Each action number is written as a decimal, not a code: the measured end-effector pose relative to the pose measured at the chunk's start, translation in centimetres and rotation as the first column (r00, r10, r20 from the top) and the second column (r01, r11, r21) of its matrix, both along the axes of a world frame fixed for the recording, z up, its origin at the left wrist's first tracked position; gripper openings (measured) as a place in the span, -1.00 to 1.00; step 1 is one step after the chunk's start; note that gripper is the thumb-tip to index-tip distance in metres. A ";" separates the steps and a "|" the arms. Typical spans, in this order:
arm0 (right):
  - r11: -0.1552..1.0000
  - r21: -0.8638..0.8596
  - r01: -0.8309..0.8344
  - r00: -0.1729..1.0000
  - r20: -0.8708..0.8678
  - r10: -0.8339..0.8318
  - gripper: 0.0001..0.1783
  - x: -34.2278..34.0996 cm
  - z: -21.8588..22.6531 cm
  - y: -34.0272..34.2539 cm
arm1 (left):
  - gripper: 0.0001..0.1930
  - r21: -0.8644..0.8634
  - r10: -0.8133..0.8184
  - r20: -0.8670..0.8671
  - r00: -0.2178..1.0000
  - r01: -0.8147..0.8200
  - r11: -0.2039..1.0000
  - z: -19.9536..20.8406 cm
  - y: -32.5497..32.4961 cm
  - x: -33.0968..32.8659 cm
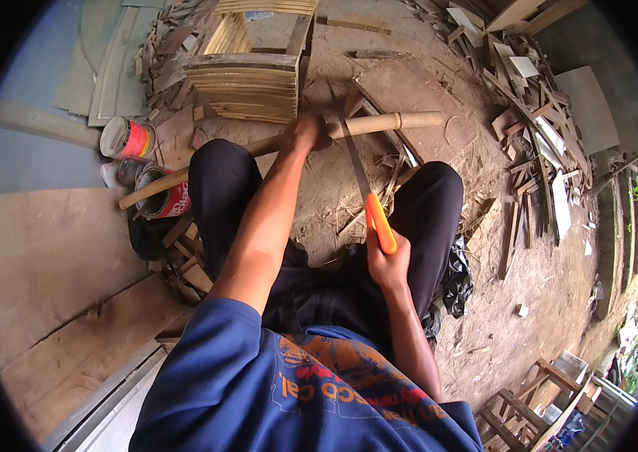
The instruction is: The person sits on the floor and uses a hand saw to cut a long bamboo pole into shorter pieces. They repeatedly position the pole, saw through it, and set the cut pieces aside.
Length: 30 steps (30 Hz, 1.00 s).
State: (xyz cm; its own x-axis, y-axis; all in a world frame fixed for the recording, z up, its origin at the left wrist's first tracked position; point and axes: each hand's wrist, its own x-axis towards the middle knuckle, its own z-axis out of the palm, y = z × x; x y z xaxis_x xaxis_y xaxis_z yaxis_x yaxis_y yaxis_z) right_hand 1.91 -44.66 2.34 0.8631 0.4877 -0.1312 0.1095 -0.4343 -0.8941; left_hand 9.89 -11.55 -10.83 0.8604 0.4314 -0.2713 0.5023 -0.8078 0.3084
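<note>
A long bamboo pole (379, 124) lies crosswise in front of me, passing over my left knee toward the paint cans. My left hand (308, 134) is wrapped round it near the middle. In my right hand (389, 260) is the orange handle of a handsaw (361, 169). The saw's narrow blade points away from me and crosses the bamboo just right of my left hand. Whether its teeth have cut into the bamboo is too small to tell.
A slatted wooden crate (247, 87) stands ahead. Two red paint cans (129, 138) sit at the left. A brown board (413, 90) lies on the ground beyond the bamboo. Wood scraps (537, 143) are heaped at the right, and a black plastic bag (457, 279) is by my right leg.
</note>
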 end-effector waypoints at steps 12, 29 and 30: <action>0.999 -0.036 -0.015 0.993 -0.118 0.011 -0.68 -2.8 5.4 -5.1 | -0.60 -0.045 0.106 0.004 0.994 -0.105 0.993 4.8 -1.7 -1.2; 1.000 -0.026 -0.013 1.000 -0.023 0.012 -0.66 5.0 2.0 4.9 | -0.59 -0.030 0.005 -0.094 0.996 -0.008 1.000 4.5 -1.6 -0.7; 0.999 0.036 -0.035 0.999 0.010 0.035 -0.68 5.1 1.4 4.7 | -0.58 -0.007 0.011 -0.059 0.998 -0.011 1.000 4.4 -1.3 -0.6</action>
State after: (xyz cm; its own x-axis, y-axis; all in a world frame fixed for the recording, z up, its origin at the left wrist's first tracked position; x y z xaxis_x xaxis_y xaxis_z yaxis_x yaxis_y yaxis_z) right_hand 7.01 -39.96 3.79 0.8466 0.5218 -0.1052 0.1320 -0.3973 -0.9082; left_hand 9.33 -12.80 -6.45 0.8381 0.4383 -0.3246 0.5284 -0.8000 0.2840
